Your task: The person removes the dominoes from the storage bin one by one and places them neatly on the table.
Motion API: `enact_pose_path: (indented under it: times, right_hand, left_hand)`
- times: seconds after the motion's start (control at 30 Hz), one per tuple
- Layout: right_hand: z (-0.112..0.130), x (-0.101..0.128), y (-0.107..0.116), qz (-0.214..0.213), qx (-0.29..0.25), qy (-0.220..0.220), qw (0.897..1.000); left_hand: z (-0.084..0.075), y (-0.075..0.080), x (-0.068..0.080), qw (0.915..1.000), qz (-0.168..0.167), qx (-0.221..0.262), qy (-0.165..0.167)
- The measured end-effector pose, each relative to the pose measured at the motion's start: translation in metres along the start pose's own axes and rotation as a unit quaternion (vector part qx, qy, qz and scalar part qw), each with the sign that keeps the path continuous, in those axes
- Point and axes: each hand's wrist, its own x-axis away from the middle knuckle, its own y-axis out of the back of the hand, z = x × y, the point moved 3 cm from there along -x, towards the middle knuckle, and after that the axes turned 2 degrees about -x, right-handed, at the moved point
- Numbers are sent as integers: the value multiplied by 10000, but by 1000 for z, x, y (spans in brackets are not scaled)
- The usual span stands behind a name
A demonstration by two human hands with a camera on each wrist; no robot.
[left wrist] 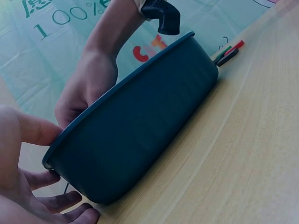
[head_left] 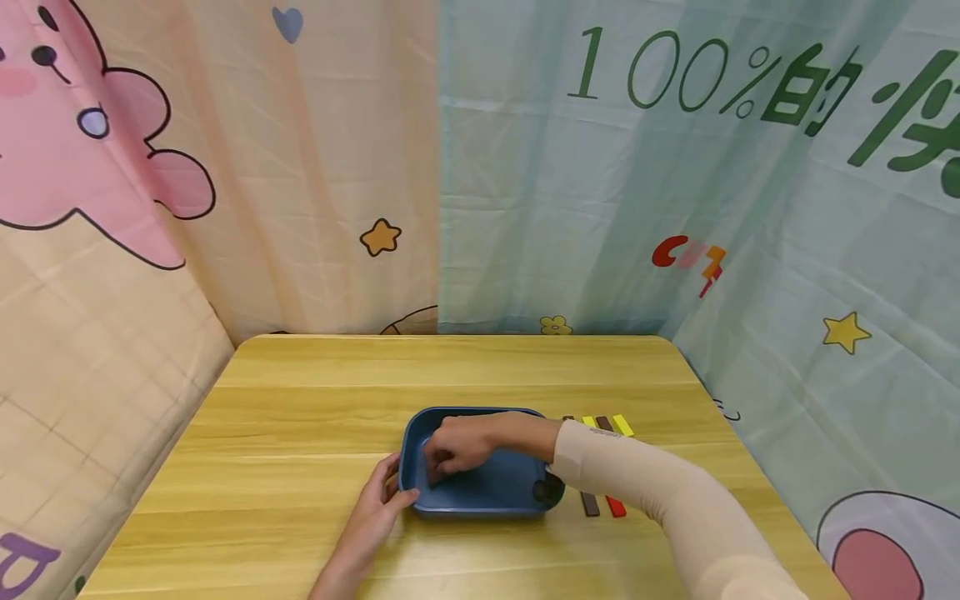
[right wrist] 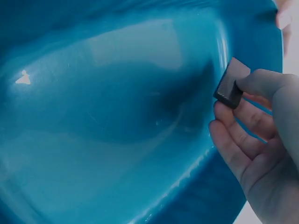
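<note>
A blue plastic basin point(head_left: 495, 492) stands on the wooden table. At its left end my left hand point(head_left: 375, 500) holds the rim, thumb on top and the other fingers along the outer wall. My right hand point(head_left: 463, 442) reaches down inside the basin near that same end. Between its thumb and fingertips it pinches a small dark brown rectangular block point(right wrist: 231, 84), close to the basin's end wall in the right wrist view. Around the block, the basin floor point(right wrist: 117, 107) shows no other pieces. In the left wrist view, the basin's wall point(left wrist: 140, 116) hides the right fingertips.
Right of the basin lie several flat blocks, among them a yellow block point(head_left: 623, 425), a dark block point(head_left: 590, 505) and a red block point(head_left: 616, 507). My right forearm in its pale sleeve point(head_left: 637, 475) partly covers that group. Printed curtains point(head_left: 525, 208) hang behind the table.
</note>
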Motion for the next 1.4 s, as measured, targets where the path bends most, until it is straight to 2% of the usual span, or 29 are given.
enact_pose_path:
  times: [0.13, 0.33, 0.63, 1.03, 1.27, 1.4]
  right_hand:
    - [-2, 10, 2, -501, -290, -259, 9980]
    - [-5, 31, 5, -1239, -708, -634, 9877]
    - [-10, 62, -2, -1671, -989, -874, 9771]
    - [-14, 87, -12, -1902, -1170, -1207, 9672]
    - [-17, 107, -13, -2220, -1352, -1378, 9557]
    - [-17, 121, -11, -2431, -1605, -1573, 9436]
  left_hand:
    - [1, -1, 0, 10000, -9, -31, 68]
    - [1, -1, -1, 9999, -82, -56, 20]
    - [-1, -2, -2, 9999, -110, -108, -1]
    - [-2, -1, -1, 9993, -235, -282, 59]
    - [-3, -2, 1, 9995, -188, -239, -53]
    - [-2, -2, 1, 9996, -197, -207, -85]
